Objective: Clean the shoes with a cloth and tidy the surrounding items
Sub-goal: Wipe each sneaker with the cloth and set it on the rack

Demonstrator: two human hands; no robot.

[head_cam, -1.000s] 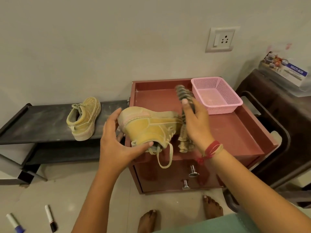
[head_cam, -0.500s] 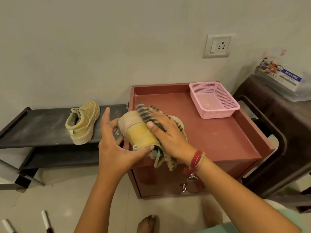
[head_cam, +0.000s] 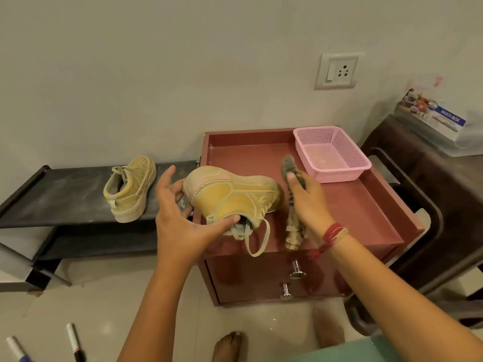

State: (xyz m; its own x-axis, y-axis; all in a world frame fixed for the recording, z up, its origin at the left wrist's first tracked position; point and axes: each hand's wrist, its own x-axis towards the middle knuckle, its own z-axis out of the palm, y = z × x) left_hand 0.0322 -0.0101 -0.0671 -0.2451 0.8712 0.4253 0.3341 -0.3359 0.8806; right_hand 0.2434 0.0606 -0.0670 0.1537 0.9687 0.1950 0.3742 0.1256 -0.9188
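Observation:
My left hand [head_cam: 180, 218] grips a dusty yellow shoe [head_cam: 232, 194] at its heel and collar, holding it sideways over the front left of the red cabinet top [head_cam: 352, 205]; a lace loop hangs below it. Just right of the shoe's toe, my right hand [head_cam: 305, 202] holds a striped cloth [head_cam: 292, 231], whose ends stick up above the fingers and dangle under the palm. The cloth is off the shoe. The second yellow shoe [head_cam: 128, 189] stands on the dark low shelf [head_cam: 52, 197] at the left.
A pink mesh basket [head_cam: 330, 155] sits at the back right of the cabinet top. Two markers [head_cam: 74, 343] lie on the floor at the bottom left. A dark chair [head_cam: 431, 205] with a printed box [head_cam: 431, 121] stands to the right. My bare feet are below the cabinet drawers.
My right hand with the cloth has swept from on top of the shoe to the right, past its toe. My left hand still holds the shoe at the heel.

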